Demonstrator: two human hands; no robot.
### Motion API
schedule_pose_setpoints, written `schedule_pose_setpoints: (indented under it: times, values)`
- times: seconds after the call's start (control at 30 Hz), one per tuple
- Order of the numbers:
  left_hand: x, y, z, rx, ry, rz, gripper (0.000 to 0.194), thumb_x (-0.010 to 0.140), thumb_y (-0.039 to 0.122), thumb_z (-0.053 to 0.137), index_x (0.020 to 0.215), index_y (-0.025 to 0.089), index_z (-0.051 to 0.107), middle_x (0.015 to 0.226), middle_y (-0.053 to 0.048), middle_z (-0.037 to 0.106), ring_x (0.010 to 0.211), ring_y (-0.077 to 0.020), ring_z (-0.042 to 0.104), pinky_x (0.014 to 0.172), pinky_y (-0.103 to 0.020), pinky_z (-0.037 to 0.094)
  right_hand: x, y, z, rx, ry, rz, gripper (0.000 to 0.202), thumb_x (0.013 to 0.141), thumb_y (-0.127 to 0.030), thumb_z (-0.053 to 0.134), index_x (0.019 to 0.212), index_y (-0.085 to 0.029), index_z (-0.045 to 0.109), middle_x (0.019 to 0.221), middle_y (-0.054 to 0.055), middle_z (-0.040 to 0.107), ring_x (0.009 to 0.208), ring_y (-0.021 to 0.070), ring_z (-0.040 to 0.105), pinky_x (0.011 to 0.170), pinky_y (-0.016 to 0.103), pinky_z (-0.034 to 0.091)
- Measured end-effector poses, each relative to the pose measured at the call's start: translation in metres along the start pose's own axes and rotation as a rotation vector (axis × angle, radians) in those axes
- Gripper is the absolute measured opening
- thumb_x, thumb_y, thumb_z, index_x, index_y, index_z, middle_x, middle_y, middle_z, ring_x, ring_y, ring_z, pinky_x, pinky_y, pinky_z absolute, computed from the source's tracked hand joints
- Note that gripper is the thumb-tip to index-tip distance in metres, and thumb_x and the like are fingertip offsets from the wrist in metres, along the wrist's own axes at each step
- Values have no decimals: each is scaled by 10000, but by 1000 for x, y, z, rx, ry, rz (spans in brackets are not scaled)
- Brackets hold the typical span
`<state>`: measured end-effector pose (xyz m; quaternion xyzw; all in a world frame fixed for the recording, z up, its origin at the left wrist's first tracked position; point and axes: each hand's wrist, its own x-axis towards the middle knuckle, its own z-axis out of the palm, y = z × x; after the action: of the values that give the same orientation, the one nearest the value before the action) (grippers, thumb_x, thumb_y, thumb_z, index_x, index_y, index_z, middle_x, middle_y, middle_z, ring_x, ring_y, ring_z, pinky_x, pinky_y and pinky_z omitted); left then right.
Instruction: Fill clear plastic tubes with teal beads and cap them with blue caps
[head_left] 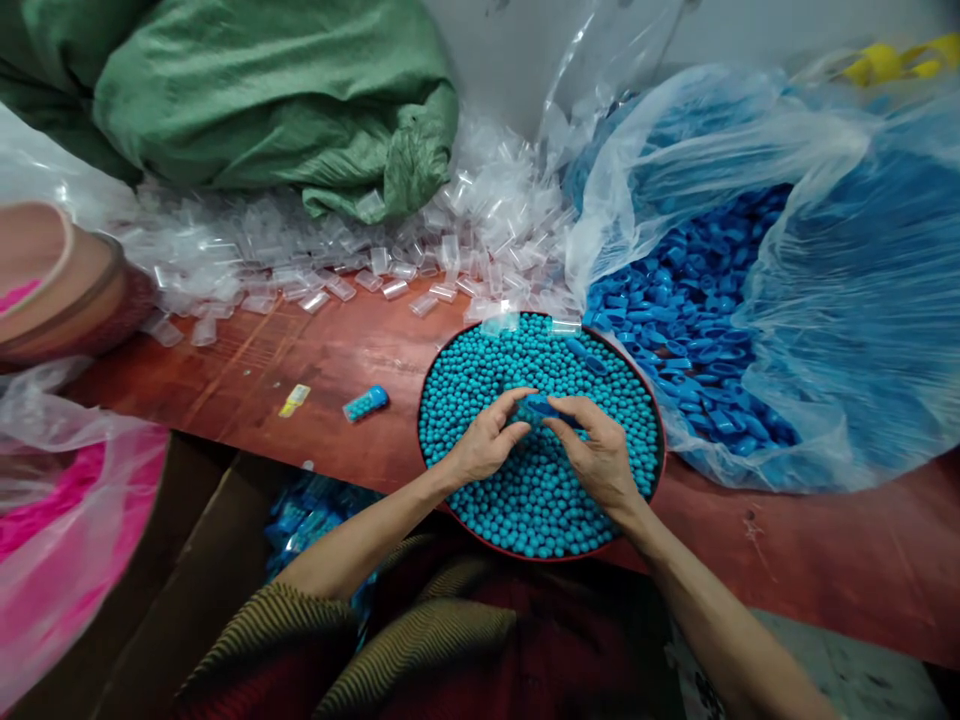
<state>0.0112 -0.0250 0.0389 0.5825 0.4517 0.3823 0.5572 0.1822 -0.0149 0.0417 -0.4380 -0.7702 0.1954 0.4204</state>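
Observation:
Over a round tray [663, 440] full of turquoise beads [540, 510], both my hands meet at a small container. My left hand [487, 438] pinches its clear plastic tube [537, 404] between thumb and fingers. On the other side, my right hand [596, 450] grips a blue cap [561, 412] at the tube's end; whether the cap is fully on is hidden by my fingers. Two loose blue caps [586, 356] lie on the beads beyond my hands. Clear tubes [566, 327] rest at the tray's far rim. Left of the tray, a filled, capped tube [366, 403] lies on the table.
Clear tubes [495, 220] are heaped along the back beneath a green cloth sack [277, 90]. A plastic bag [862, 300] of blue caps [675, 330] spills open at right. Stacked bowls [67, 270] and a bag of pink pieces [67, 500] stand left. Filled tubes [315, 520] lie below the table edge.

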Motion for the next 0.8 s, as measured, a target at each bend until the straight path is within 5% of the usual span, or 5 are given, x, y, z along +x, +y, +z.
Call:
schedule_pose_setpoints:
  times: [0.23,0.57,0.67,0.8]
  values:
    - [-1,6,-3,-224,-59,-155,536,824,372,544,1314,213,396,713,33,490,467,-50,459,403,-172,339,-9,7,-7,-203,-104,-285,368,900,-114,386,1127,-220,655,1079,106,690,995,214,626,836,404,512]
    - [-7,4,4,-302,32,-171,351,802,365,576,1089,185,487,649,65,430,409,-24,351,386,-177,360,-7,1,-11,-153,-241,-381,375,904,-93,348,1113,-187,644,1046,115,690,959,200,626,808,386,527]
    - [-7,1,3,-286,7,-173,346,808,367,565,1087,186,472,624,73,417,381,-28,373,363,-175,329,-9,0,-8,-17,-181,-272,305,898,-136,425,1117,-197,628,1014,102,690,936,190,631,800,366,535]
    - [-8,-1,-4,-252,-80,-153,371,831,382,534,1142,208,429,678,57,472,419,-54,489,362,-163,352,-7,5,-9,68,-134,181,220,816,-338,611,974,-190,650,848,66,688,786,200,646,708,348,544]
